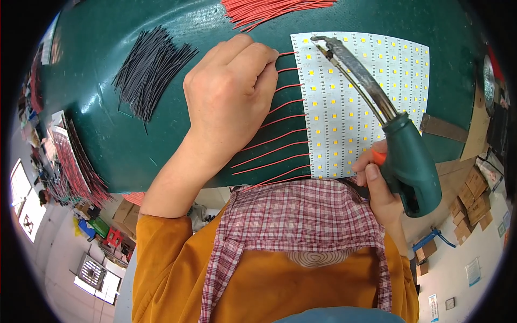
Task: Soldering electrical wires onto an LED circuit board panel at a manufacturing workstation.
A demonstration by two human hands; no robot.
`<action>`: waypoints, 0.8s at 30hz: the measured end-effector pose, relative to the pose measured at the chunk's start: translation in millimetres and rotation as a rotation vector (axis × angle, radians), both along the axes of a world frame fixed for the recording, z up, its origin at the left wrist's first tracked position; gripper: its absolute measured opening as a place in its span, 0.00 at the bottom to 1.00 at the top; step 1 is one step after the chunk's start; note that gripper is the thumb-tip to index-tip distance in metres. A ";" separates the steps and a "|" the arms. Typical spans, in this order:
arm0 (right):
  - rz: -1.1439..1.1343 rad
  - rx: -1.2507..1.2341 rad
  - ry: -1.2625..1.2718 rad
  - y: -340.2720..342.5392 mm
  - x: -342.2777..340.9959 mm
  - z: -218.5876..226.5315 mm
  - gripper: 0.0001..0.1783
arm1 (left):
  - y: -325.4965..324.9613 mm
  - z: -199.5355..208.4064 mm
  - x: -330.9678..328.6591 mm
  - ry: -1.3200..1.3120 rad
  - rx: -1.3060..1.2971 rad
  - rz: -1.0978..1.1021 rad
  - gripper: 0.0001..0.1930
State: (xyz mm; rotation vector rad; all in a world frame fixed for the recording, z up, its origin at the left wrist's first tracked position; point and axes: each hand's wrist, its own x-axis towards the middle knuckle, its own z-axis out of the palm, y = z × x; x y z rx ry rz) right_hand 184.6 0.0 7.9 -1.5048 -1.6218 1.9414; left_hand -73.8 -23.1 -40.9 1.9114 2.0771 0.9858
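A white LED board (342,129) dotted with small yellow chips lies on the green table. Several red wires (280,134) run out leftward from its left edge. My left hand (230,86) is closed in a pinch beside the board's upper left corner, around a red wire (287,54) whose far end meets the edge. In my right hand (379,185) is a green soldering gun (407,156), with a finger by its orange trigger (379,158). Its dark tip (318,40) hangs over the upper left part of the board; whether it touches cannot be told.
Black wires (153,72) lie bunched to the left, and red wires (269,9) at the far edge of the green tabletop (129,161). Wired strips (72,153) sit at the table's left end. A flat metal piece (444,128) lies right of the board.
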 end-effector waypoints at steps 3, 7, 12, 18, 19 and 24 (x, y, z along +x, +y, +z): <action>0.128 0.138 0.069 -0.2 4.0 -6.9 0.19 | 2.8 4.7 3.7 -0.008 -0.046 0.006 0.05; 0.018 0.066 0.025 2.3 -4.4 -2.1 0.05 | 9.0 2.9 -2.2 -0.054 -0.001 0.009 0.03; 0.011 0.079 0.036 1.6 -8.4 -6.5 0.05 | 26.5 -4.9 -1.1 0.028 0.090 0.014 0.03; 0.025 0.103 -0.005 3.2 -11.1 -5.2 0.04 | 27.7 -11.9 4.2 0.093 0.100 0.029 0.03; 0.035 0.124 0.002 3.0 -10.3 -6.9 0.04 | 28.1 -10.5 4.6 0.099 0.084 0.031 0.03; 0.097 0.114 0.052 4.6 -4.4 -10.8 0.07 | 29.1 -4.3 6.2 0.096 0.063 0.004 0.04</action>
